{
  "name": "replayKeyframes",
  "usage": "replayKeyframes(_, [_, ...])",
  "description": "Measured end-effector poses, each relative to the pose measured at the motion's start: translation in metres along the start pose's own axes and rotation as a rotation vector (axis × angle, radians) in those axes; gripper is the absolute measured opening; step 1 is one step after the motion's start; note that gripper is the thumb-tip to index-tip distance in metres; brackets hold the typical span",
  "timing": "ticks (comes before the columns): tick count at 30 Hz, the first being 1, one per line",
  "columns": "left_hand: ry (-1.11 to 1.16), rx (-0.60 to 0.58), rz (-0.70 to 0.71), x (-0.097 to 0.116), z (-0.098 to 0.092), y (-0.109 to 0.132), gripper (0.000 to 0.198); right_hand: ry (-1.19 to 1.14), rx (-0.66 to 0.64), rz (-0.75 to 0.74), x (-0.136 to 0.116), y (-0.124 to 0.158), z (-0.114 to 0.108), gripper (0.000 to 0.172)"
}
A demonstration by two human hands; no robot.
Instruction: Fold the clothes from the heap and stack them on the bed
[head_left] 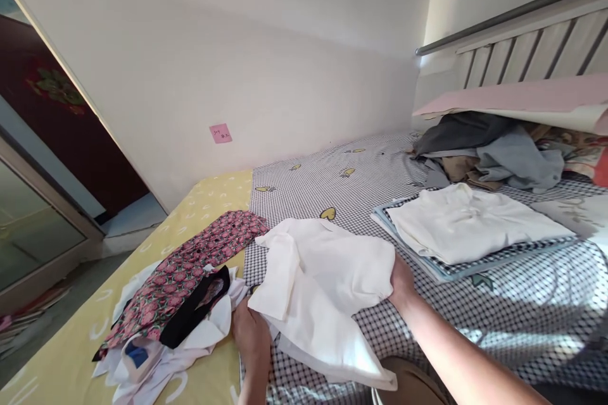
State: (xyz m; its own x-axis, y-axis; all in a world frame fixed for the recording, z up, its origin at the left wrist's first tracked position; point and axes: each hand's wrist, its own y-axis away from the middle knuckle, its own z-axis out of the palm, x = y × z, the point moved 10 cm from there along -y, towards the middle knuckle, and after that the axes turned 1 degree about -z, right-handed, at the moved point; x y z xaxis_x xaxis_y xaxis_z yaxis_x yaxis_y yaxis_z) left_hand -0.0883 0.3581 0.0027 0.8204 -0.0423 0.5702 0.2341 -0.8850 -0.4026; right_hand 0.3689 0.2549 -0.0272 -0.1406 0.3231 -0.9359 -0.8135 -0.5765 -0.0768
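A white short-sleeved shirt (pixel 327 266) lies spread over the checked part of the bed in front of me. Its left side is turned inward, so that sleeve lies across the body as a flap. My left hand (pixel 251 332) is closed on the shirt's left edge, fingers partly under the cloth. At the other side, my right hand (pixel 403 280) grips the right sleeve end, with most of its fingers hidden. The shirt's lower corner hangs toward my knee (pixel 413 383).
Left of the shirt is a loose heap with a pink floral garment (pixel 190 272) and a black band (pixel 197 310). On the right, a folded white garment (pixel 475 218) tops a flat stack. Behind it, crumpled grey clothes (pixel 517 155) lie beneath a pink sheet (pixel 522 96).
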Motion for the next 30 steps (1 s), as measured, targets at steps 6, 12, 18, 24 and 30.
replayKeyframes(6, [-0.048, -0.014, 0.040, 0.019, -0.008, 0.009, 0.031, 0.434, -0.285, -0.129, -0.012, 0.027, 0.046, 0.047])
replayKeyframes(12, [-0.170, -0.100, 0.160, 0.046, -0.010, 0.025, 0.043, 0.651, -0.354, -0.201, -0.009, 0.031, 0.061, 0.034])
replayKeyframes(18, [-0.230, -0.162, 0.145, 0.051, -0.010, 0.026, 0.030, 0.755, -0.359, -0.231, -0.006, 0.030, 0.059, 0.033])
replayKeyframes(24, [-0.234, -0.148, 0.103, 0.050, -0.015, 0.021, 0.030, 0.793, -0.339, -0.263, -0.004, 0.026, 0.058, 0.032])
replayKeyframes(30, [-0.253, -0.136, 0.104, 0.053, -0.015, 0.024, 0.028, 0.811, -0.328, -0.278, -0.001, 0.022, 0.055, 0.036])
